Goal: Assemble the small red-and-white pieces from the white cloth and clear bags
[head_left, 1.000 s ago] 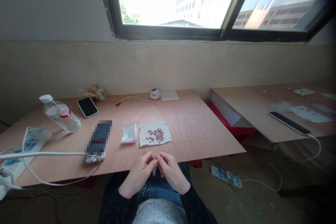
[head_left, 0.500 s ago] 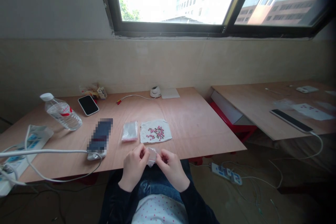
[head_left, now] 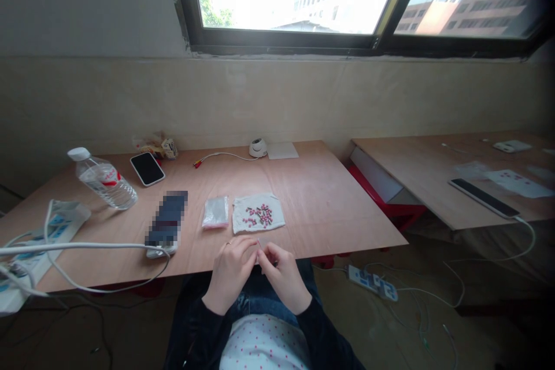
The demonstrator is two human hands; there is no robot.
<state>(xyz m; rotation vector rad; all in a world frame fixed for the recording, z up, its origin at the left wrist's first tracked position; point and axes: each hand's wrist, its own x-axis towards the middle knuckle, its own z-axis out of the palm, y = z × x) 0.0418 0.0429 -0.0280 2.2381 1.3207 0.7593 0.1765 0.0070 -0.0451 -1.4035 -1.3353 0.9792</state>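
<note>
My left hand [head_left: 233, 269] and my right hand [head_left: 284, 276] meet at the table's front edge, above my lap. Fingers of both are closed on a small clear plastic bag [head_left: 259, 244], mostly covered by the fingers. Just beyond them lies a white cloth [head_left: 240, 225] with several small pink and dark pieces [head_left: 261, 216] scattered on it. To its left is a stack of clear plastic bags [head_left: 215, 212] with a pinkish edge. What the small bag contains is hidden.
A phone [head_left: 167, 219] with a blurred screen, another phone [head_left: 147, 169] and a tilted water bottle [head_left: 106, 180] lie to the left. White cables [head_left: 87, 246] cross the left front edge beside a power strip [head_left: 56, 231]. A dome camera [head_left: 257, 148] sits at the back.
My left hand has shifted right and turned over the small bag, closer to my right hand. The bag, plainly visible before, is now mostly covered. The view has tilted slightly.
</note>
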